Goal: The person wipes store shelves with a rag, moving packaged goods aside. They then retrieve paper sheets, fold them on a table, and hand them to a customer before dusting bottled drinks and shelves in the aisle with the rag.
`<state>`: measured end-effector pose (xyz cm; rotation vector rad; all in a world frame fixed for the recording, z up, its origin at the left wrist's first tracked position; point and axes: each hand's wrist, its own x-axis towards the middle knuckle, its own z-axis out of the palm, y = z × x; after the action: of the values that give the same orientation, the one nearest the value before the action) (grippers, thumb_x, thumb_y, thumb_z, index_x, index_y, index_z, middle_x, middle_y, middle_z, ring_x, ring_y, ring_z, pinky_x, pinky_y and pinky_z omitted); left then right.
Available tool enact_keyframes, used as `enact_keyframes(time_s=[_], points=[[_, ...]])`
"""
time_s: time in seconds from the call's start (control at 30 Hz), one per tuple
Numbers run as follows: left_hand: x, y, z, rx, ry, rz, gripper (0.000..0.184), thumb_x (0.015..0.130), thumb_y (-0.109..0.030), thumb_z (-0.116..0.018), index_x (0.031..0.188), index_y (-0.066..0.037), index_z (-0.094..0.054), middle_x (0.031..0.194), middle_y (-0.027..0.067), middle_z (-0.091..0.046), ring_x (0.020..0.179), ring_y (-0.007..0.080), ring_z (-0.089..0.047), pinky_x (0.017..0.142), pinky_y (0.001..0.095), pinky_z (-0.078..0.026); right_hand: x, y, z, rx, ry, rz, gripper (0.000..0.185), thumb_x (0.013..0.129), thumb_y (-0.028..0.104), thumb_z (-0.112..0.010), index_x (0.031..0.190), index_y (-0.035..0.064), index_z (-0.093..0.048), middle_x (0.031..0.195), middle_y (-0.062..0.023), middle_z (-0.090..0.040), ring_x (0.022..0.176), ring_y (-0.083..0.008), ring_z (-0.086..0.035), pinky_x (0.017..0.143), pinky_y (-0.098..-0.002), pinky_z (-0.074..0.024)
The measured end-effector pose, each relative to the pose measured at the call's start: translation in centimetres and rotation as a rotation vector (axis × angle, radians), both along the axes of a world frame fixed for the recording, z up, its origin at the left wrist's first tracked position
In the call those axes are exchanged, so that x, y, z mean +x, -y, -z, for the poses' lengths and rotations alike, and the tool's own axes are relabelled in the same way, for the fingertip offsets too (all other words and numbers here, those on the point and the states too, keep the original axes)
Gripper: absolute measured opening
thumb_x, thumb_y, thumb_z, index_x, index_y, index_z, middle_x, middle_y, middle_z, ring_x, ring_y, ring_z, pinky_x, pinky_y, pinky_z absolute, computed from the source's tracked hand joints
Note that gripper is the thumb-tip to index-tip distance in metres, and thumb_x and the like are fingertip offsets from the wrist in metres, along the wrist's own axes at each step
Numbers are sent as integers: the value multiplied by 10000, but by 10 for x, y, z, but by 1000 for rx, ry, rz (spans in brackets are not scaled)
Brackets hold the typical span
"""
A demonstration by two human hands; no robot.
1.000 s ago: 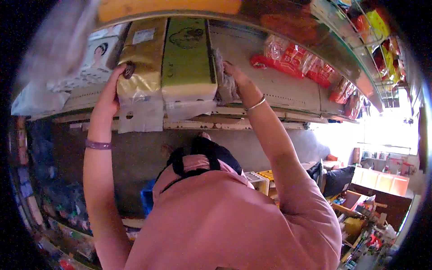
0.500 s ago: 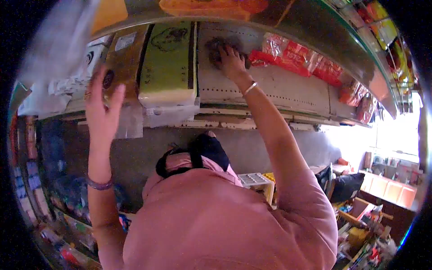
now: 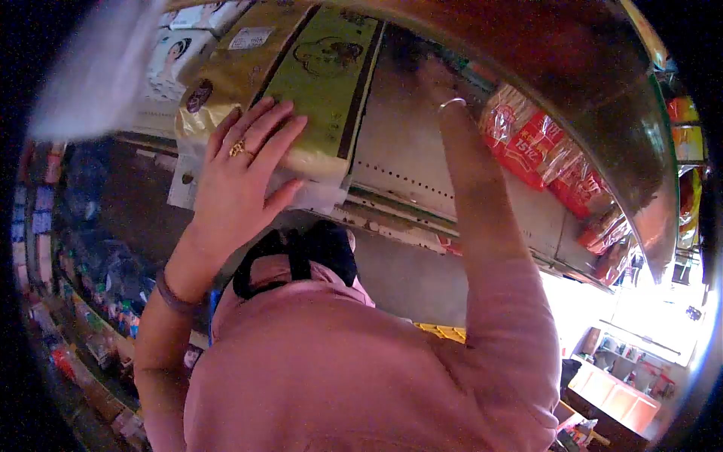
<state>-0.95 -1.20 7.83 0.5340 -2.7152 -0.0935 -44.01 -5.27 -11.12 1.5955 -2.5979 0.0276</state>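
My left hand [image 3: 245, 162] is open, fingers spread, over the near ends of a gold pack [image 3: 226, 75] and a green pack [image 3: 324, 71] with a black side stripe. Its fingertips lie on or just over the green wrapping; firm contact is hard to tell. Deep on the shelf board [image 3: 395, 151], my right hand [image 3: 435, 81] reaches into shadow. A dark, crumpled rag [image 3: 405, 54] is under its fingers, which are dim and blurred. A silver bangle circles the right wrist.
Red clear-wrapped packets [image 3: 535, 147] line the shelf right of my right arm. White packs [image 3: 181, 56] stand at the left. An upper shelf [image 3: 512, 30] overhangs the right hand. Blurred translucent plastic [image 3: 90, 68] hangs at upper left. A yellow crate [image 3: 440, 331] is below.
My left hand has moved right, from the air beside the gold pack to over the packs. My right hand has reached deeper into the shelf with the rag. The view has turned.
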Motion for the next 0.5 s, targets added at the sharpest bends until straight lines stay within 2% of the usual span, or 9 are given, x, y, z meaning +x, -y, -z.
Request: enact_keyframes(time_s=[0.17, 0.37, 0.5], points=[[2, 2, 3, 25, -38, -25, 616, 682, -212, -678, 1257, -150, -468, 1307, 40, -440, 1246, 227, -377, 1046, 441, -266, -47, -17, -4, 148, -51, 55, 329, 851, 232, -442, 1040, 38, -628, 1073, -192, -605, 949, -361, -607, 763, -475, -497], [0, -2, 9, 25, -106, -74, 611, 667, -178, -682, 1242, -146, -476, 1295, 38, -451, 1242, 235, -380, 1043, 438, -273, 39, 52, 5, -7, -15, 5, 323, 853, 210, -438, 1067, 39, -608, 1101, -189, -587, 979, -352, -586, 792, -469, -476], [2, -2, 11, 29, -122, -53, 604, 664, -171, -682, 1232, -144, -481, 1289, 40, -456, 1237, 244, -385, 1039, 439, -281, 12, 24, 4, 3, -11, -34, 321, 855, 196, -435, 1085, 39, -595, 1120, -187, -575, 1000, -346, -572, 812, -465, -463]])
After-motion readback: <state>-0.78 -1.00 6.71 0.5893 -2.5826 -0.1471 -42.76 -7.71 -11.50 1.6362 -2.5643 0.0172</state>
